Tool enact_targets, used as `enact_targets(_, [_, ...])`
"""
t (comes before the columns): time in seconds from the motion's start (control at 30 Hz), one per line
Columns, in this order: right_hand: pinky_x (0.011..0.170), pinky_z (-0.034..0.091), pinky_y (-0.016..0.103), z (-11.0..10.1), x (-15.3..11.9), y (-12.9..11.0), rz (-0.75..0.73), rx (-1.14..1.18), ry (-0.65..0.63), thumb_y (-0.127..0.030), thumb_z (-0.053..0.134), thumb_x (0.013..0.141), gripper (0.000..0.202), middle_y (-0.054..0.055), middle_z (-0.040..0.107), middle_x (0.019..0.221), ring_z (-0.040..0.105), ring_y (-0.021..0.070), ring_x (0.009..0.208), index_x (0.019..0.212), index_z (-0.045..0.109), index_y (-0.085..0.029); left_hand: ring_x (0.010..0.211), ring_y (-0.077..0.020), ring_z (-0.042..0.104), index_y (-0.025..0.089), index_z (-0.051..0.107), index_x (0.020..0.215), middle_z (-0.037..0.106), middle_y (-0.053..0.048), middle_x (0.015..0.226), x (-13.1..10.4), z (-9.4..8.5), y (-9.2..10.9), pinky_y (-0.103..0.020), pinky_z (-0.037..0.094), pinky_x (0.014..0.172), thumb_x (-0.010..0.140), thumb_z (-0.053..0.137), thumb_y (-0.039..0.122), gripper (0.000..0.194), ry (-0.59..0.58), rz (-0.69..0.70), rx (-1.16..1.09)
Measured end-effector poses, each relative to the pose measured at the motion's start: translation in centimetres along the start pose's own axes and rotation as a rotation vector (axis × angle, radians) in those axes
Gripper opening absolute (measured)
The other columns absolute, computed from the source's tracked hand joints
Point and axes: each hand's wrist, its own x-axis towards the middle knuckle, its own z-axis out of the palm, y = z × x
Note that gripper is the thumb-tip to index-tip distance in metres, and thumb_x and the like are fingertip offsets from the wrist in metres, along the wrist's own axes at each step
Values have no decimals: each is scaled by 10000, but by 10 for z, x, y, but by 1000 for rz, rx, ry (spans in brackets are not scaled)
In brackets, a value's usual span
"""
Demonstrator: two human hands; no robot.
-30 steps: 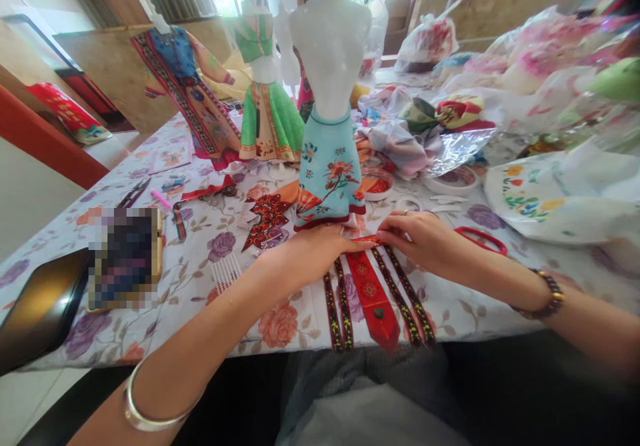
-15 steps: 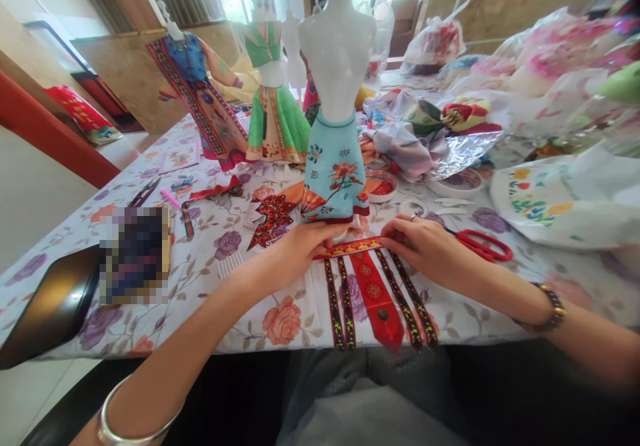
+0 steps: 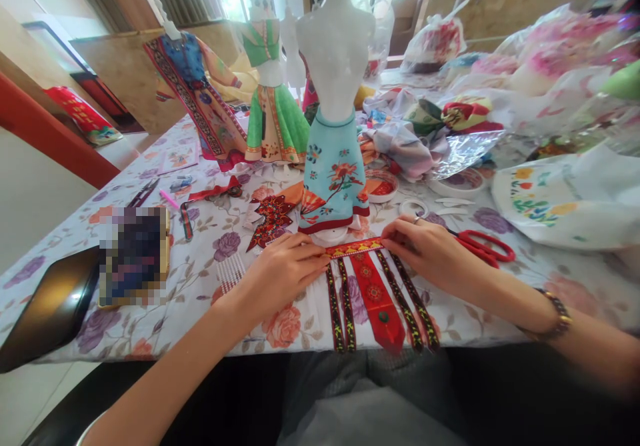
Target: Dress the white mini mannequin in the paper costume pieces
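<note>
A red patterned band (image 3: 356,248) lies near the table's front edge, with several dark strips and a wide red pointed panel (image 3: 379,303) hanging down from it. My left hand (image 3: 286,264) is at the band's left end, fingers together and pressed on it. At the right end, my right hand (image 3: 417,243) pinches the band between thumb and fingers. Just behind the band stands a white mannequin (image 3: 336,53) in a light blue skirt (image 3: 335,173) with a dark red hem. A red ornate cut piece (image 3: 273,221) lies left of the skirt.
Red-handled scissors (image 3: 485,246) lie right of my right hand. A phone-like item (image 3: 135,256) and a dark glossy object (image 3: 55,299) are at the left. Two dressed mannequins (image 3: 193,93) stand behind. Fabrics, tape rolls and plastic bags (image 3: 545,199) fill the right side.
My left hand has shifted slightly toward me and turned flatter, uncovering the mannequin's white base. My right hand has hardly moved, still at the band's right end.
</note>
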Motion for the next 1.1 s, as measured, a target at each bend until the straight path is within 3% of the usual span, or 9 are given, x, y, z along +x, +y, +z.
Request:
enact_targets(0.1, [693,487,301,-1,0,-6,-55,26,45,-238,456,931,140,51,608,873,589,155,746,916,587,-194,897,-189,621,192,706,980,728,-5,989,-1,-2,0,-359,542,791,931,467,253,251,13,27,85])
enact_targets(0.2, [782,496,324,-2,3,-14,-236,41,64,-252,457,935,190,83,600,981,571,179,893,1018,620,-200,909,-179,619,201,706,985,729,6,990,-1,-4,1,-345,527,823,926,483,275,242,22,48,149])
enact_targets(0.3, [883,462,412,0,8,-21,-408,-60,27,-307,466,934,276,117,572,1108,513,233,1026,1140,624,-215,931,-175,616,196,705,977,728,9,997,-1,-5,3,-337,511,846,926,484,278,240,15,54,175])
enact_targets(0.4, [900,438,452,2,14,-24,-476,-147,-33,-328,442,943,334,116,558,1164,477,251,1058,1229,596,-250,969,-183,612,177,693,1008,725,10,1035,-1,-6,4,-346,494,870,923,492,273,239,-1,63,192])
enact_targets(0.67, [997,338,480,7,20,-23,-501,-207,-104,-335,430,949,349,66,531,1259,400,257,1143,1267,570,-306,993,-191,601,167,678,1061,721,6,1065,-6,-2,0,-366,477,891,914,508,279,251,0,51,125])
enact_targets(1.1, [1001,307,456,10,20,-17,-458,-154,-131,-350,467,935,336,43,512,1273,393,241,1124,1252,578,-345,950,-181,610,172,682,1023,728,43,1040,-4,-2,0,-361,453,889,906,530,265,214,48,37,110])
